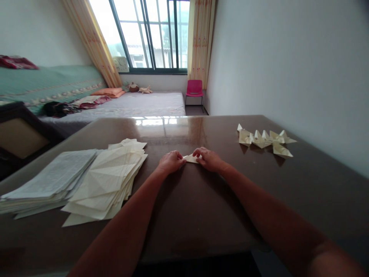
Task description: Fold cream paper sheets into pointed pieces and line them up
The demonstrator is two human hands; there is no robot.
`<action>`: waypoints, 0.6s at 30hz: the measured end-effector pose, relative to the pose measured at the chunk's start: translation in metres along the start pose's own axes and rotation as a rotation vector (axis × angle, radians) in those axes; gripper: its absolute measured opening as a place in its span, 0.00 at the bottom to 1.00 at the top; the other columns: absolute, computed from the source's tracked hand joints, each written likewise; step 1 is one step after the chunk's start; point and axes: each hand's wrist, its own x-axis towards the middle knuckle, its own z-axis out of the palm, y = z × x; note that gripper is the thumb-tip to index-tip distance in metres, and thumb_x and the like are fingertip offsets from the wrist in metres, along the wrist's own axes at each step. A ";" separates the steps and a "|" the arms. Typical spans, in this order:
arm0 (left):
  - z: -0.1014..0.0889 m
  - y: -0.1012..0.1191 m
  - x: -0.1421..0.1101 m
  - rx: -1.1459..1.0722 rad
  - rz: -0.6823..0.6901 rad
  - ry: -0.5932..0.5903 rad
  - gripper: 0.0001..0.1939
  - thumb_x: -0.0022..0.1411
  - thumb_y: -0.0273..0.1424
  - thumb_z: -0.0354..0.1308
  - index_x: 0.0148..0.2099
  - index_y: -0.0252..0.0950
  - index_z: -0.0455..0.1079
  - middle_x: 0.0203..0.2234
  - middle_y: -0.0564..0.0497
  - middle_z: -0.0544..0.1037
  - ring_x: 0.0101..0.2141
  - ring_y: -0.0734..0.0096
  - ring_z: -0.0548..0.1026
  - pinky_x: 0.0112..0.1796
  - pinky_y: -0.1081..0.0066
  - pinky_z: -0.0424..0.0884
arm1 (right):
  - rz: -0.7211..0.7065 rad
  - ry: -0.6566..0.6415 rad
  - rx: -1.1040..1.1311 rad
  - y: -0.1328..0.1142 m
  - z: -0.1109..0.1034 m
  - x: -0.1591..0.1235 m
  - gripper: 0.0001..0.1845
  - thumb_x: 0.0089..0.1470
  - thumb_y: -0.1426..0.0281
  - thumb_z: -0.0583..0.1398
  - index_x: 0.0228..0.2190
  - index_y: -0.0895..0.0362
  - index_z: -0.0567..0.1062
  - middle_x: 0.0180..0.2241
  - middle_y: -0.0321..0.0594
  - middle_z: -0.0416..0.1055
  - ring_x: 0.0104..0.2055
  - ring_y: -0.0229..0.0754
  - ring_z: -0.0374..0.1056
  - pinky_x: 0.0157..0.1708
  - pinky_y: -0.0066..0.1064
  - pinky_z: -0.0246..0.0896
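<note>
My left hand (173,161) and right hand (210,158) are gripping a folded paper (190,158) mid-counter (201,215) | it's looking part-done | finished-looking paper shapes (262,140) are sitting right | creased sheets (108,173) are lying left, seemingly unworked

No readable text, faint marks on stacked sheets (54,173) too blurred.

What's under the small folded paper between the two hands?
Brown tabletop shows around the folded paper. What lies directly beneath cannot be seen: the paper covers it, and the left hand and right hand overlap the paper's ends.
</note>
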 end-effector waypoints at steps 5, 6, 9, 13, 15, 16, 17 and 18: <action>0.002 -0.002 0.005 -0.106 0.005 -0.001 0.11 0.49 0.37 0.61 0.33 0.35 0.75 0.25 0.49 0.78 0.27 0.68 0.73 0.28 0.73 0.63 | -0.020 0.014 -0.055 -0.003 0.005 0.001 0.24 0.58 0.62 0.54 0.56 0.48 0.64 0.59 0.41 0.55 0.51 0.44 0.64 0.42 0.31 0.61; 0.003 -0.003 0.005 -0.131 0.004 -0.002 0.11 0.48 0.36 0.61 0.32 0.35 0.75 0.24 0.50 0.77 0.26 0.69 0.72 0.27 0.74 0.62 | -0.011 0.008 -0.071 -0.004 0.005 0.001 0.24 0.59 0.62 0.53 0.56 0.48 0.64 0.60 0.40 0.54 0.52 0.45 0.64 0.42 0.31 0.62; 0.005 -0.003 0.005 -0.178 0.012 -0.006 0.11 0.48 0.35 0.62 0.33 0.33 0.74 0.22 0.52 0.76 0.24 0.73 0.70 0.24 0.76 0.61 | -0.001 -0.007 -0.088 -0.008 0.005 0.003 0.20 0.60 0.62 0.51 0.54 0.46 0.66 0.61 0.38 0.53 0.51 0.44 0.65 0.42 0.31 0.62; 0.006 -0.003 0.004 -0.247 0.038 0.026 0.12 0.47 0.36 0.62 0.33 0.33 0.73 0.23 0.53 0.75 0.24 0.74 0.69 0.24 0.77 0.62 | 0.005 0.044 -0.017 -0.011 0.006 0.004 0.15 0.59 0.62 0.52 0.47 0.49 0.70 0.56 0.37 0.61 0.46 0.41 0.67 0.39 0.29 0.61; 0.005 -0.002 0.002 -0.283 0.065 0.044 0.12 0.48 0.38 0.61 0.32 0.33 0.73 0.23 0.53 0.75 0.25 0.74 0.69 0.25 0.76 0.62 | 0.030 0.082 0.019 -0.010 0.008 0.004 0.13 0.59 0.61 0.53 0.44 0.51 0.70 0.51 0.38 0.65 0.43 0.40 0.67 0.38 0.29 0.60; 0.005 -0.002 0.002 -0.298 0.072 0.046 0.13 0.49 0.39 0.61 0.31 0.33 0.73 0.22 0.53 0.74 0.24 0.74 0.69 0.25 0.76 0.62 | 0.040 0.094 0.031 -0.010 0.009 0.005 0.13 0.59 0.61 0.53 0.43 0.51 0.70 0.49 0.38 0.66 0.43 0.40 0.67 0.38 0.28 0.59; 0.005 -0.002 0.001 -0.311 0.073 0.041 0.13 0.51 0.40 0.59 0.31 0.33 0.73 0.21 0.53 0.74 0.23 0.75 0.69 0.24 0.76 0.62 | 0.046 0.104 0.041 -0.010 0.009 0.005 0.12 0.59 0.61 0.53 0.42 0.52 0.70 0.48 0.38 0.68 0.42 0.40 0.67 0.38 0.28 0.59; 0.005 -0.001 0.000 -0.326 0.066 0.033 0.13 0.52 0.40 0.58 0.31 0.33 0.72 0.19 0.54 0.73 0.22 0.75 0.68 0.23 0.77 0.61 | 0.045 0.110 0.052 -0.010 0.010 0.006 0.12 0.58 0.61 0.54 0.41 0.52 0.70 0.46 0.38 0.68 0.41 0.40 0.67 0.38 0.28 0.58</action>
